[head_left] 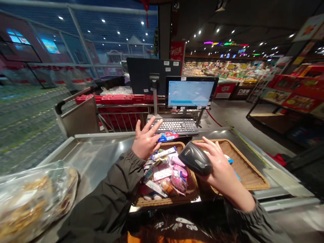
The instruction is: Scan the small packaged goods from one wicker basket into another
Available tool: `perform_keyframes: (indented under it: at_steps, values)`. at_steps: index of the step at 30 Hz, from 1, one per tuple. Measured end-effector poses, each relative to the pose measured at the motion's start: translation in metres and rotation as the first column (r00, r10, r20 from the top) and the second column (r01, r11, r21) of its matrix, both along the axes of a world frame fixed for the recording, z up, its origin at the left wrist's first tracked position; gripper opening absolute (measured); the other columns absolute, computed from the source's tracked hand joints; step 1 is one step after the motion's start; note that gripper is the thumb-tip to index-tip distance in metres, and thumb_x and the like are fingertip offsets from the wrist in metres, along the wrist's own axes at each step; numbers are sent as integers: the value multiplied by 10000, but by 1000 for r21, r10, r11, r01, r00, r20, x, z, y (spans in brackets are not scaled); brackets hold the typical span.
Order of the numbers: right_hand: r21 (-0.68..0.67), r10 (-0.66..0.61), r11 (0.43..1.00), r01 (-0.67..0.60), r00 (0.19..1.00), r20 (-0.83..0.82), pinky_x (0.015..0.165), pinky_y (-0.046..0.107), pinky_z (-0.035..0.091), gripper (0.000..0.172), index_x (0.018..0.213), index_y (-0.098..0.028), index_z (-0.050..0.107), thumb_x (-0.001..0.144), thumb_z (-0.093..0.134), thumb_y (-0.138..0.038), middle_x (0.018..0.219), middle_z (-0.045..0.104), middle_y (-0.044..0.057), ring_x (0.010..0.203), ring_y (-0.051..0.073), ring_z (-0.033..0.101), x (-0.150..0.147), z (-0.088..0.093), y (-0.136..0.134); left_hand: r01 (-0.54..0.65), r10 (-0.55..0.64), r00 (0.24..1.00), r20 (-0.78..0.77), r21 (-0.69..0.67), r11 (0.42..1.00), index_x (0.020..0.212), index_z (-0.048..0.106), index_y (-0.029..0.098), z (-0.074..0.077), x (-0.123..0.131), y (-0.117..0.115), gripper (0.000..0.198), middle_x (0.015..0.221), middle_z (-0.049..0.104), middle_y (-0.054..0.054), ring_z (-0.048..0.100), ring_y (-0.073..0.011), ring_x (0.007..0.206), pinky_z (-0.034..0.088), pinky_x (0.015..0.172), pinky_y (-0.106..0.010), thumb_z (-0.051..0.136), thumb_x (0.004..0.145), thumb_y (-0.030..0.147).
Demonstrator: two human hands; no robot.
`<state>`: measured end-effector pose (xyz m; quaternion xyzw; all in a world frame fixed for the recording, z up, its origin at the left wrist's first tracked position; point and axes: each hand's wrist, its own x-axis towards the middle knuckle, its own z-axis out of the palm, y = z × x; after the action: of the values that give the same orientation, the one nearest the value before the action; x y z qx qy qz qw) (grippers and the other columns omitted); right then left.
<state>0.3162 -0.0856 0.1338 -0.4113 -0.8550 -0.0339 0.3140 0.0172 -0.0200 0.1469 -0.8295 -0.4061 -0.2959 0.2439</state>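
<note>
My left hand (145,140) is raised over the checkout counter and pinches a small blue and red packet (168,136) between thumb and finger, the other fingers spread. My right hand (217,165) grips a black handheld barcode scanner (195,158), its head turned left toward the packet. Below them a wicker basket (164,201) holds several small packaged goods (167,172). A second wicker basket (249,172) lies to the right, under my right hand, with a blue item partly hidden in it.
A keyboard (177,125) and a lit screen (190,92) stand behind the baskets, with a dark monitor back (152,76) to the left. A bagged food package (32,199) lies at the near left on the steel counter (101,155). Red shopping carts (118,108) stand beyond it.
</note>
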Motion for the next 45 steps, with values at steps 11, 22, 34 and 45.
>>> perform_keyframes:
  at_steps: [11, 22, 34, 45]
  values:
    - [-11, 1, 1000, -1, 1000, -14, 1123, 737, 271, 310, 1108, -205, 643, 817, 650, -311, 1338, 592, 162, 1412, 396, 391, 1, 2, -1, 5, -6, 1000, -10, -43, 999, 891, 742, 220, -6, -1, 2, 106, 1526, 472, -93, 375, -361, 1449, 66, 1180, -705, 677, 826, 272]
    - [-190, 20, 982, -12, 999, 37, 1111, 765, 247, 323, 1104, -212, 666, 792, 662, -295, 1344, 603, 141, 1397, 405, 416, -2, -17, 8, 32, -54, 997, -58, -322, 946, 878, 764, 217, -54, -13, -6, 115, 1514, 483, -128, 403, -375, 1427, 65, 1158, -742, 671, 820, 252]
    - [-299, 74, 951, -73, 997, -10, 1131, 715, 281, 438, 1217, -227, 643, 786, 696, -290, 1290, 635, 136, 1375, 385, 450, -13, -43, 16, -88, 15, 990, -140, -532, 842, 933, 773, 233, -120, -40, -35, 166, 1525, 471, -122, 444, -350, 1402, 97, 1160, -733, 690, 792, 203]
    - [-324, 39, 945, -44, 999, -20, 1131, 633, 351, 383, 1154, -186, 662, 786, 702, -288, 1306, 623, 143, 1361, 371, 464, 6, -53, 10, -67, -59, 980, -191, -592, 803, 934, 754, 229, -105, -39, -55, 178, 1479, 528, -145, 451, -369, 1391, 215, 1146, -701, 758, 793, 339]
